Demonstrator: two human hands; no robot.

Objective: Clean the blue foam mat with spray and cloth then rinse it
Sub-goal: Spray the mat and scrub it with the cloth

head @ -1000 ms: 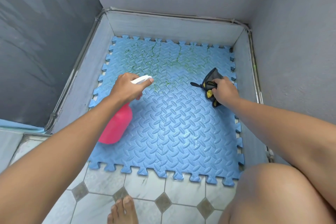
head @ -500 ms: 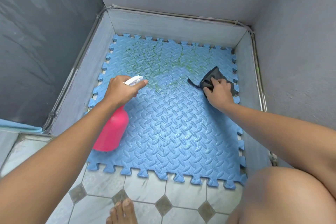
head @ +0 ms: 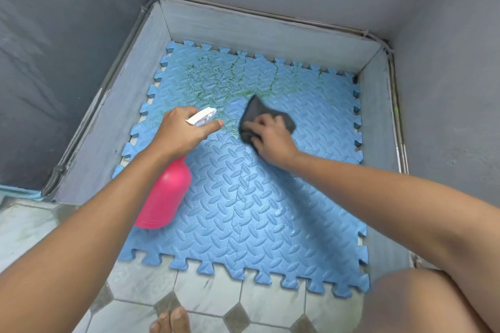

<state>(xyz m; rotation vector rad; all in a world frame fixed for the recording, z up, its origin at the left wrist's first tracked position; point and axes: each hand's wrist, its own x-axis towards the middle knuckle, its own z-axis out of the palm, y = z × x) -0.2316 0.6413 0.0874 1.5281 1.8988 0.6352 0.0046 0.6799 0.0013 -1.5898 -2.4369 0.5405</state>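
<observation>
The blue foam mat point(head: 251, 197) lies flat in a grey-walled corner, with green stains point(head: 216, 81) and wet droplets across its far half. My left hand point(head: 180, 132) grips the white trigger head of a pink spray bottle point(head: 165, 197), which hangs over the mat's left side, nozzle pointing toward the stains. My right hand point(head: 270, 138) presses a dark grey cloth point(head: 259, 113) onto the mat near its centre, just right of the nozzle, at the lower edge of the stained patch.
Low grey walls point(head: 257, 32) enclose the mat on the left, back and right. Pale floor tiles with dark diamond insets point(head: 205, 295) run along the near edge. My toes point(head: 170, 322) and right knee point(head: 422, 303) sit at the bottom of the view.
My right hand has slid the cloth leftward from the mat's right edge to near its centre. The left hand and bottle have stayed nearly in place.
</observation>
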